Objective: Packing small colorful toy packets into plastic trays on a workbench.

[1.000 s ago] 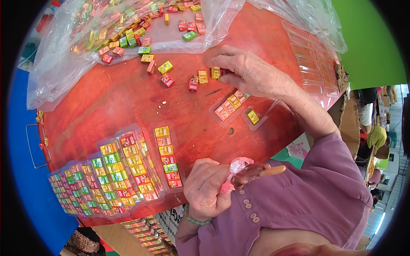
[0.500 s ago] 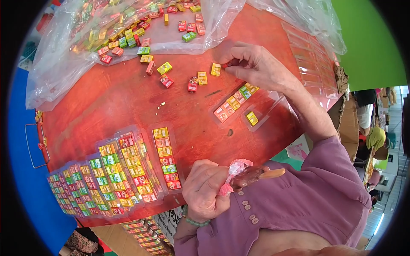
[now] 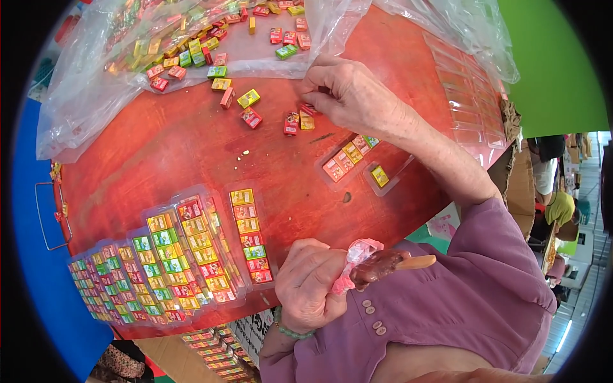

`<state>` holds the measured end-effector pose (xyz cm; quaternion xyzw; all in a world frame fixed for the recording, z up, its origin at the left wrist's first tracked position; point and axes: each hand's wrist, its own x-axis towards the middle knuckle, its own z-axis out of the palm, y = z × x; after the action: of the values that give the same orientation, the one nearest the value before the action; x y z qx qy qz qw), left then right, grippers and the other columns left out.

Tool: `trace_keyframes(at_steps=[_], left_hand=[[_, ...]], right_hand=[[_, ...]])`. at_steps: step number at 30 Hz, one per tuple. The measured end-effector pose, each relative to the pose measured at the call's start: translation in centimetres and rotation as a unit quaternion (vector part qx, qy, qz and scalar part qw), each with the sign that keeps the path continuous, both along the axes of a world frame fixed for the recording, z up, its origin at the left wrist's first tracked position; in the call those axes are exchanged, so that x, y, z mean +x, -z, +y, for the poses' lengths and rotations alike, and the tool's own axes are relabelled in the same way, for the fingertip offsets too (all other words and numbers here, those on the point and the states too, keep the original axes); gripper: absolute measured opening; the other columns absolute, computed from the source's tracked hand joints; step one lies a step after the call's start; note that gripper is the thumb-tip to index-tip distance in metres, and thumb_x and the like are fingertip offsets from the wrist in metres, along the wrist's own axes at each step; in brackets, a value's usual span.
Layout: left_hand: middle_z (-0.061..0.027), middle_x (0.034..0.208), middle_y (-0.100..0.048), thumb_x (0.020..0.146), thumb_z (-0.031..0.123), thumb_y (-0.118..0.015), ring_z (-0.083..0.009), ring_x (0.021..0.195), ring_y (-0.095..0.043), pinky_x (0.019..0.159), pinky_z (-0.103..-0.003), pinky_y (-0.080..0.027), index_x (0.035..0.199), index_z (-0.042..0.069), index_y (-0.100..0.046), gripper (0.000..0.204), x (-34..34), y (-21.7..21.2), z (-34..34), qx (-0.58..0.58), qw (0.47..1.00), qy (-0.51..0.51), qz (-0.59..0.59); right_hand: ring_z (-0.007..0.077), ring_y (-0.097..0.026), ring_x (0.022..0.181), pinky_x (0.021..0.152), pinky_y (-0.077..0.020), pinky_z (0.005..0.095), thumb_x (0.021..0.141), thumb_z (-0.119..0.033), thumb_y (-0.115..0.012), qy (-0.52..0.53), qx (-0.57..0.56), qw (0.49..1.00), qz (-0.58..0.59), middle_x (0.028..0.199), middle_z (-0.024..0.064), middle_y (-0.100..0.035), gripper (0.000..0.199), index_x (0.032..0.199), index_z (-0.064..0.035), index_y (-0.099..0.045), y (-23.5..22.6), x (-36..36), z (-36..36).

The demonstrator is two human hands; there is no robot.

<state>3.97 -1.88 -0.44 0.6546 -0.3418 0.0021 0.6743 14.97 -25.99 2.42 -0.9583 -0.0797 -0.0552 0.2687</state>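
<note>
My left hand is closed round a crumpled pink-and-white wrapper, from which a brown ice cream bar on a wooden stick sticks out. Above the red table my right hand has its fingers pinched together at a small red box; the fingertips partly hide it. Right beside it lie a yellow box and another red box. Under my right forearm is a clear tray holding a row of small boxes, partly covered. Next to that, a smaller clear tray holds one yellow box.
A clear plastic bag with many loose coloured boxes spreads over the far left. Filled trays overlap along the near left edge, beside one single filled tray. Empty clear trays are stacked at the right. People work in the background.
My right hand has moved left across the table to the small boxes, and a yellow box there is now out of sight. My left hand stays nearly in place, the ice cream bar shifting slightly right.
</note>
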Motion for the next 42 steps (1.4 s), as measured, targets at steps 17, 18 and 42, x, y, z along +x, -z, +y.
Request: trace_keyframes(at_steps=[17,18,42], left_hand=[[-0.01,0.081,-0.065,0.075,0.005,-0.069,-0.0279,0.066,-0.063,0.066,-0.039,-0.051,0.094,-0.003,-0.067,0.021,0.1,-0.1,-0.1,0.0,1.0,-0.006,-0.001],[-0.01,0.081,-0.065,0.075,0.005,-0.069,-0.0279,0.066,-0.063,0.066,-0.039,-0.051,0.094,-0.003,-0.067,0.021,0.1,-0.2,-0.1,0.002,1.0,-0.007,-0.001],[-0.0105,0.075,-0.061,0.088,0.009,-0.068,-0.027,0.065,-0.06,0.065,-0.039,-0.049,0.091,-0.001,-0.065,0.01,-0.1,-0.2,0.0,0.013,0.997,-0.06,0.055]], right_hand=[[0.0358,-0.057,0.114,0.096,-0.0476,0.0412,0.084,0.0,-0.065,-0.08,0.004,0.993,0.089,0.123,0.0152,-0.056,0.04,0.124,-0.0038,-0.061,-0.9,-1.3,-2.1],[0.036,-0.056,0.115,0.096,-0.0477,0.0411,0.084,0.001,-0.065,-0.08,-0.014,0.991,0.11,0.123,0.0152,-0.056,0.04,0.124,-0.0037,-0.061,-1.0,-1.1,-1.9],[0.0313,-0.054,0.124,0.103,-0.047,0.0387,0.081,-0.011,-0.078,-0.154,-0.007,0.986,0.058,0.129,0.0128,-0.057,0.044,0.12,-0.0002,-0.062,0.2,-0.9,-3.1]])
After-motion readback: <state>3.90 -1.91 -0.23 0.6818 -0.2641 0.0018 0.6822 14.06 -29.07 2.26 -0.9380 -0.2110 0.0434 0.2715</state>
